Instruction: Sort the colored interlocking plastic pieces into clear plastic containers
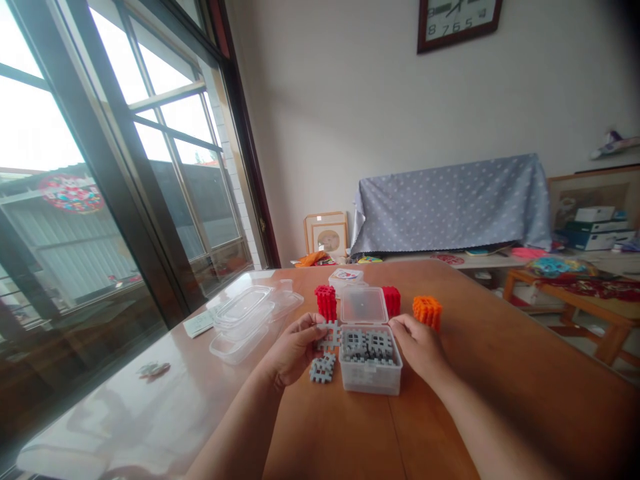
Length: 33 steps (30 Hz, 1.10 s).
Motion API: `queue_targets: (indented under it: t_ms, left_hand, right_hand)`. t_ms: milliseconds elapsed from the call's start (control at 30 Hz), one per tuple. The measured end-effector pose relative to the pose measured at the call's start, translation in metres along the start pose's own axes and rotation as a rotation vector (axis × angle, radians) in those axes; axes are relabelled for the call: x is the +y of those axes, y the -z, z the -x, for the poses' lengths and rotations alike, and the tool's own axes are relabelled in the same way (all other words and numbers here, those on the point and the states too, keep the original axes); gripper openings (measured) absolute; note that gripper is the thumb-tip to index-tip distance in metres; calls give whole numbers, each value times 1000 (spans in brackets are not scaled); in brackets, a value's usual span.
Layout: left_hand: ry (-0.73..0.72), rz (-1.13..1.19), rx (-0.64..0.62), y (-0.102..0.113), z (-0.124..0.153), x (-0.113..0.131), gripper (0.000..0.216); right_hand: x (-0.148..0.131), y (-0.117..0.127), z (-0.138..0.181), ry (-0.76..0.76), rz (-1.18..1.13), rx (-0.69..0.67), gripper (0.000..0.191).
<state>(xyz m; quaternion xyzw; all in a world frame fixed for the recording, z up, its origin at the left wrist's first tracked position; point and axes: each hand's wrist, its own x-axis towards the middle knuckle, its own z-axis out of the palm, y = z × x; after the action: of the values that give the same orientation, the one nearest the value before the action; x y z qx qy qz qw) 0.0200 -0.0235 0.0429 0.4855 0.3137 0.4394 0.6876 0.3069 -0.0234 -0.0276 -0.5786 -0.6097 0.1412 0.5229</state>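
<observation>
The fingers [313,332] of the left hand [294,350] are narrow, pinching a flat gray piece [329,339] just left of an open box [371,381]; those of the right hand [420,341] are bunched close at the box's right rear corner, though I cannot tell whether they grip the rim or only rest by it. To handle this well, I would use the broad brown table [330,433] as the firm base and let the right hand steady the box without squeezing, since its plastic wall would probably flex. The gray piece is best pinched lightly by its edge and turned square before it touches other pieces, so its notches do not snag.

Of the containers, the largest group is a pile of see-through tubs and lids [225,350] on the left; glare makes their insides hard to read. Next comes the box between the hands: its lid [364,305] is tipped up at the rear, and notched gray pieces [367,343] fill it nearly to the rim. Farther back, a smaller case [345,289] bears a printed picture on top; its contents I cannot tell. Outside the containers stand a red stack [326,303] behind the left hand, another red stack [393,301] beside the lid, and an orange stack [427,312] behind the right hand. Smallest, a low gray cluster [323,368] lies left of the box.
</observation>
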Motion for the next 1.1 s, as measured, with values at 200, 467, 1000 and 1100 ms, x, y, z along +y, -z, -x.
queue_targets:
  t_ms: [200,467,1000,1100]
  left_hand:
    - [-113,-185,32,-36,-13,4,38]
    - [-163,-329,-97,-69,-33,-12,27]
    - [-176,-669,-169,-88,-33,-29,15]
    - [-161,-732,-177,-90,-32,-26,14]
  right_hand:
    - [-1,0,-2,16,-14,16,40]
    - [0,0,-2,23,-5,23,39]
    - [-5,2,-2,41,-40,38,36]
    - [-4,2,-2,40,-35,38,36]
